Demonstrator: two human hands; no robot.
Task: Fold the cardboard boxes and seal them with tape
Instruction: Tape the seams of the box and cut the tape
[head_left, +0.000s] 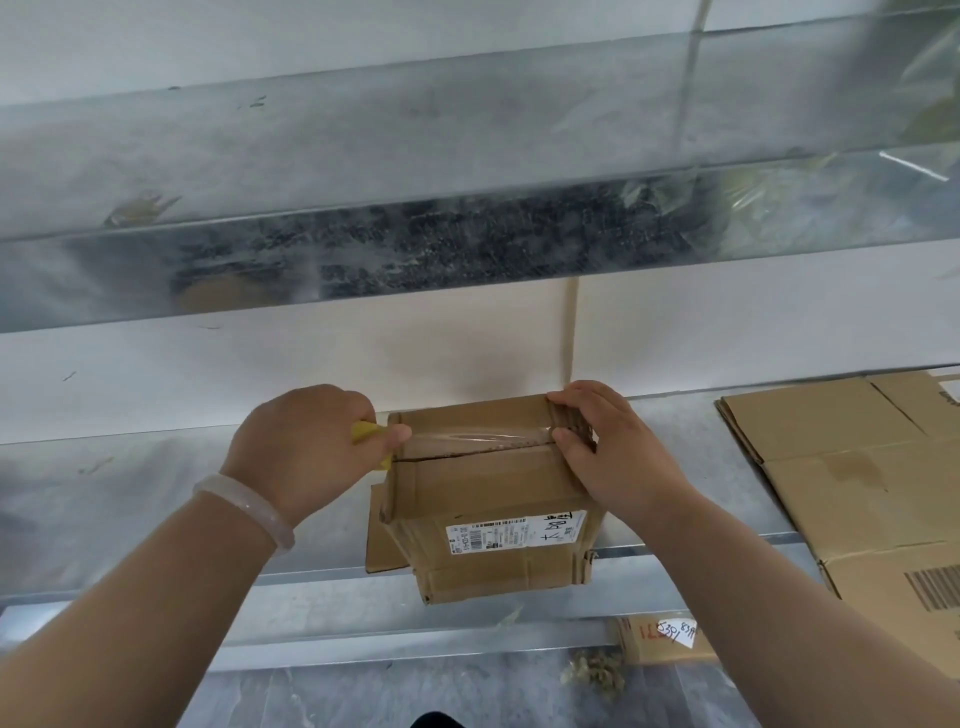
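Observation:
A small brown cardboard box (488, 499) with a white shipping label stands on a metal shelf, its top flaps closed. A strip of clear tape (472, 435) runs along the top seam. My left hand (306, 447) grips a yellow tape dispenser (366, 434) at the box's left top edge, thumb on the tape. My right hand (608, 441) presses the tape end down over the box's right top edge, fingers curled over the corner. Most of the dispenser is hidden by my left hand.
Flattened cardboard boxes (857, 493) lie on the shelf (130, 499) to the right. A wall rises just behind the box, with another metal shelf (363, 260) above. Below, a cardboard piece (660, 639) with red writing and some debris lie on the floor.

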